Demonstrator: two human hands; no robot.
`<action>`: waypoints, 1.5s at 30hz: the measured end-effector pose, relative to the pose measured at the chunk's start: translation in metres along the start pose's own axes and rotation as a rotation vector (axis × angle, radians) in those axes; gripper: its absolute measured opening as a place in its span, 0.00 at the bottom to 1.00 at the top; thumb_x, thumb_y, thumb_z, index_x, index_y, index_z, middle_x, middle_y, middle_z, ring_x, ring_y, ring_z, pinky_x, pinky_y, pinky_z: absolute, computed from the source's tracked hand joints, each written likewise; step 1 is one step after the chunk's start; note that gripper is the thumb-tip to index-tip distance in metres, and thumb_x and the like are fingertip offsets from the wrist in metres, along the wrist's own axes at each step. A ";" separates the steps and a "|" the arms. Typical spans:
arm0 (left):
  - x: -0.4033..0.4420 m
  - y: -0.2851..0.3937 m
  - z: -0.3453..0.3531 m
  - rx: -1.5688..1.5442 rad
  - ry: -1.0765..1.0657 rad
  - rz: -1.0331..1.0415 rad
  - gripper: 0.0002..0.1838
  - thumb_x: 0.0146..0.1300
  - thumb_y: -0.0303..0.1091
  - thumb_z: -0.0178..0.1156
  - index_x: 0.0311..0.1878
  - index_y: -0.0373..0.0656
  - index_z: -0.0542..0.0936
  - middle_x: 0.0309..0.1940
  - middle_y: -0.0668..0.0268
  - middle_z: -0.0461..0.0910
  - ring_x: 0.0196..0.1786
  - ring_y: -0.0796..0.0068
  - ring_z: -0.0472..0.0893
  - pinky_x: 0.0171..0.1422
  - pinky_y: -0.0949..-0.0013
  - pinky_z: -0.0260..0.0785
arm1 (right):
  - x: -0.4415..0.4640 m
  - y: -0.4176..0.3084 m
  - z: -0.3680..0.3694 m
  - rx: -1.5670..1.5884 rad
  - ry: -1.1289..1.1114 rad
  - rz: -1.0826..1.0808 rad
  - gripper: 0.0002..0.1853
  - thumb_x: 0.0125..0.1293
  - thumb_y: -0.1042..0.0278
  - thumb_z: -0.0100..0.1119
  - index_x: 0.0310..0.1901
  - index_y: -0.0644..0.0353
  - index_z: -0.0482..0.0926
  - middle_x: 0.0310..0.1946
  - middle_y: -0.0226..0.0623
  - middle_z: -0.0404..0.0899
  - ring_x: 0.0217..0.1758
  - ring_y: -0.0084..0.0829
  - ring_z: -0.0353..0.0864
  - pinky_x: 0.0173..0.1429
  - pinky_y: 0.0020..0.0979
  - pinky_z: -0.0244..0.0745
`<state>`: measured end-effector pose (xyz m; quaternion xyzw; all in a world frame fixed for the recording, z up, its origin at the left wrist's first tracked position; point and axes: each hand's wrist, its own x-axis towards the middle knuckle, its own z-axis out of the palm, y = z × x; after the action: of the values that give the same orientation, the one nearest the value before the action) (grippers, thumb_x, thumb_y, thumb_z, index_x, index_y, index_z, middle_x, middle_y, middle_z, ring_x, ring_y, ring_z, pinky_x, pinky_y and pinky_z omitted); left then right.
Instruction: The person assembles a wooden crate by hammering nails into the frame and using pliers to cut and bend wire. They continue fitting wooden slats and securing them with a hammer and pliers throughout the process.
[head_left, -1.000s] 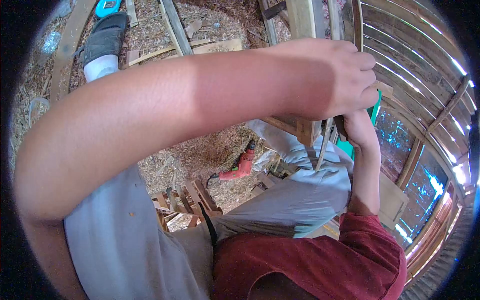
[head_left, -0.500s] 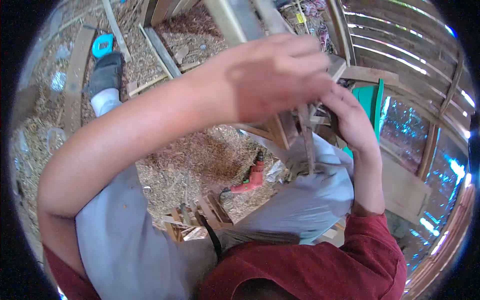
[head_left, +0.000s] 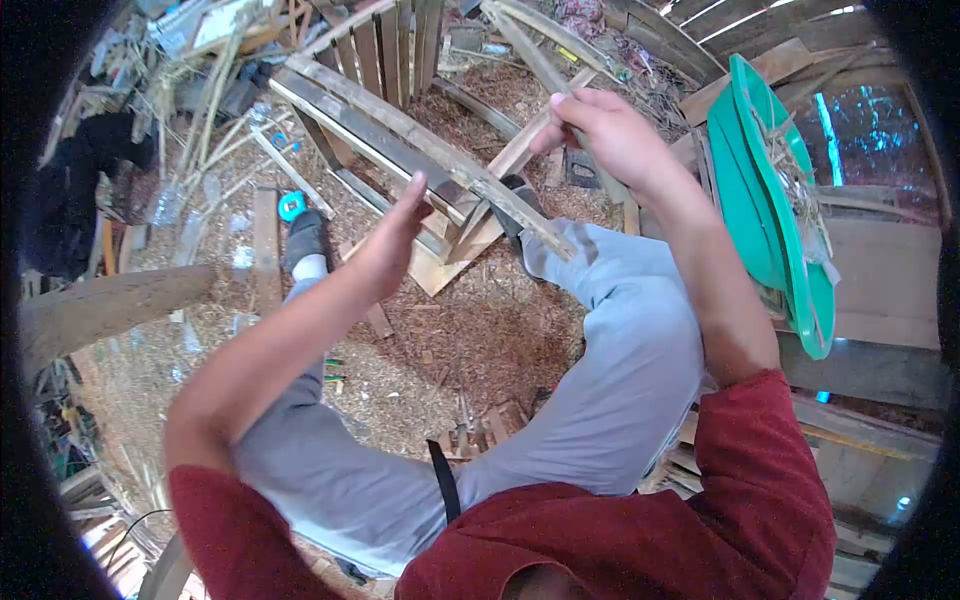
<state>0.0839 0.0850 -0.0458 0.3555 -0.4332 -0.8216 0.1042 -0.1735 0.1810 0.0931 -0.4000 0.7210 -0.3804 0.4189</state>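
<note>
My left hand is held up with fingers straight, beside the near side of a slatted wooden frame. It looks empty, and I cannot tell whether it touches the wood. My right hand is closed around a thin wooden strip, which slants from the top of the view down past my wrist. Another long wooden strip lies along the frame's top, its near end above my right knee. Boards cross at the frame's right end.
A green plastic basin with wood scraps stands on its side at the right. A turquoise tape measure lies by my left shoe. Wood shavings cover the floor. Piled scrap fills the upper left; a log lies at the left.
My hands were close together at the upper right; now they are apart, the left one drawn back to the left. The view has shifted, showing more of the frame; the red drill is out of sight.
</note>
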 end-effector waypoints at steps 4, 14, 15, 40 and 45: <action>0.020 -0.010 0.043 -0.180 -0.001 0.027 0.41 0.71 0.66 0.58 0.73 0.43 0.70 0.70 0.60 0.74 0.74 0.63 0.67 0.82 0.59 0.47 | -0.006 0.015 0.001 -0.054 0.118 0.017 0.17 0.80 0.58 0.49 0.46 0.64 0.80 0.37 0.38 0.89 0.43 0.29 0.86 0.57 0.33 0.76; 0.033 -0.025 0.033 -0.255 0.220 0.102 0.30 0.68 0.63 0.65 0.59 0.48 0.81 0.53 0.67 0.83 0.58 0.68 0.77 0.71 0.63 0.61 | -0.051 0.022 -0.011 -0.326 0.187 0.008 0.24 0.74 0.52 0.49 0.50 0.67 0.84 0.45 0.55 0.87 0.53 0.53 0.86 0.64 0.48 0.76; 0.033 -0.023 0.019 -0.263 0.250 0.009 0.34 0.66 0.63 0.67 0.63 0.47 0.79 0.58 0.65 0.82 0.61 0.66 0.78 0.75 0.59 0.61 | -0.054 0.024 -0.013 -0.350 0.199 0.000 0.24 0.74 0.52 0.49 0.51 0.68 0.83 0.48 0.57 0.86 0.55 0.55 0.85 0.65 0.49 0.75; -0.033 0.009 0.003 -0.221 0.371 0.020 0.29 0.66 0.61 0.66 0.59 0.49 0.78 0.54 0.66 0.83 0.56 0.66 0.80 0.70 0.63 0.69 | -0.052 0.019 -0.017 -0.427 0.097 -0.140 0.24 0.74 0.52 0.51 0.45 0.69 0.84 0.44 0.54 0.86 0.51 0.53 0.85 0.61 0.48 0.77; -0.030 0.011 0.004 -0.181 0.428 -0.027 0.29 0.65 0.61 0.67 0.57 0.49 0.80 0.55 0.64 0.83 0.55 0.68 0.80 0.63 0.65 0.70 | -0.056 0.018 -0.016 -0.421 0.063 -0.120 0.25 0.73 0.52 0.51 0.47 0.71 0.85 0.49 0.62 0.84 0.55 0.58 0.83 0.64 0.50 0.76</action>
<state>0.1011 0.0950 -0.0205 0.5165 -0.3210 -0.7644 0.2143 -0.1744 0.2415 0.1001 -0.5086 0.7723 -0.2579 0.2799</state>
